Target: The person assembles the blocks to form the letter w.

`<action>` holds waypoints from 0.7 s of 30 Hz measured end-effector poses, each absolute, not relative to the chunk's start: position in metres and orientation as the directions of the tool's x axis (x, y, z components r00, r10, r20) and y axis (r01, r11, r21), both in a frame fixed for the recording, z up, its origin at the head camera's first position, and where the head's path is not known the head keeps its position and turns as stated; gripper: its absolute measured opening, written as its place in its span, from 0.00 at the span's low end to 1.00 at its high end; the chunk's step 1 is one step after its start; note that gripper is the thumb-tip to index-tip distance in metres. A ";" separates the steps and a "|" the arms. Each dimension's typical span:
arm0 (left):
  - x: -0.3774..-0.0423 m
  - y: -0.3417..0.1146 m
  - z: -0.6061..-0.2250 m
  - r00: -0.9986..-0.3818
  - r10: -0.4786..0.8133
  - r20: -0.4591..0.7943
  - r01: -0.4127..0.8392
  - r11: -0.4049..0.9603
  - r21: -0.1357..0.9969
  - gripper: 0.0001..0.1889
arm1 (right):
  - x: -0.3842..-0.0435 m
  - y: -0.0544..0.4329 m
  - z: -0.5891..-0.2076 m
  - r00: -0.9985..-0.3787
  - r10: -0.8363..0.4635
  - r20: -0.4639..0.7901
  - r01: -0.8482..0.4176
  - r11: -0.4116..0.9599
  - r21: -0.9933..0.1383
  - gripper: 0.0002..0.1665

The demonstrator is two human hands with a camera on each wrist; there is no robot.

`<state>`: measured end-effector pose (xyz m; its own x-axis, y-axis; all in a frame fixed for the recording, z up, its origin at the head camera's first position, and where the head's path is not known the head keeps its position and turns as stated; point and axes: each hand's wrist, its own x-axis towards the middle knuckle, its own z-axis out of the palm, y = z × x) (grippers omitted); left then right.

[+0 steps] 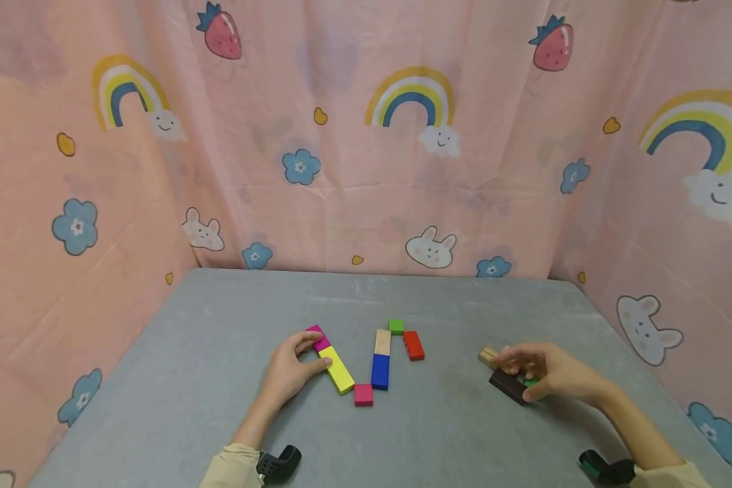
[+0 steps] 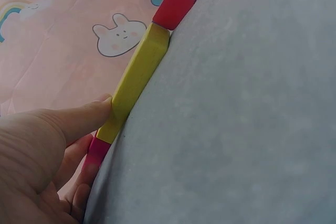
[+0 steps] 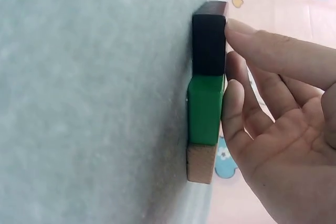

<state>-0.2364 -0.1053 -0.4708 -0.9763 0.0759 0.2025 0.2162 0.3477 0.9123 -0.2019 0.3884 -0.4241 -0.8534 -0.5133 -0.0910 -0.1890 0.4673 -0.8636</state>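
Observation:
My left hand (image 1: pixel 289 371) bends around the upper left of a slanted pair of blocks. Its thumb touches the yellow block (image 1: pixel 337 371), while its fingers rest at the magenta block (image 1: pixel 318 337) end to end with it; fingertips partly cover the magenta one in the left wrist view. Over at the right, my right hand (image 1: pixel 552 371) arches above a cluster holding a black block (image 1: pixel 508 387), a green block (image 3: pixel 205 111) and a wooden block (image 1: pixel 486 356). Its thumb is at the black block, and a fingertip lies beside the green one. Neither is lifted off the table.
Between the hands, a pinkish-red block (image 1: pixel 363 395), a blue block (image 1: pixel 381 372), a natural wood block (image 1: pixel 382 342), a small green block (image 1: pixel 396 327) and a red block (image 1: pixel 413 346) lie on the grey table (image 1: pixel 439 440). A patterned pink curtain (image 1: pixel 341 217) surrounds the back and sides.

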 end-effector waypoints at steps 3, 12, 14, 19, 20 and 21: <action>-0.237 -0.106 -0.471 -0.976 0.076 0.203 0.216 0.344 0.914 0.25 | -0.200 0.387 -0.422 -0.839 -0.534 -0.109 -0.202 0.491 -0.847 0.41; -0.237 -0.107 -0.473 -0.977 0.077 0.201 0.215 0.348 0.913 0.25 | -0.200 0.384 -0.424 -0.784 -0.610 -0.110 -0.271 0.497 -0.824 0.42; -0.237 -0.107 -0.473 -0.977 0.076 0.198 0.212 0.351 0.912 0.25 | -0.201 0.384 -0.425 -0.782 -0.614 -0.110 -0.272 0.495 -0.825 0.42; -0.238 -0.106 -0.472 -0.976 0.078 0.201 0.216 0.356 0.909 0.25 | -0.202 0.385 -0.426 -0.787 -0.606 -0.114 -0.260 0.493 -0.831 0.42; -0.238 -0.106 -0.472 -0.976 0.078 0.202 0.217 0.356 0.909 0.25 | -0.202 0.385 -0.426 -0.789 -0.604 -0.114 -0.258 0.493 -0.831 0.42; -0.238 -0.106 -0.472 -0.976 0.077 0.203 0.217 0.356 0.909 0.25 | -0.202 0.385 -0.426 -0.791 -0.601 -0.113 -0.257 0.494 -0.830 0.41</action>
<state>-0.2380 -0.1061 -0.4720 -0.9761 0.0770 0.2033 0.2174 0.3559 0.9089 -0.2023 0.3848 -0.4263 -0.7913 -0.6009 -0.1132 -0.2567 0.4945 -0.8304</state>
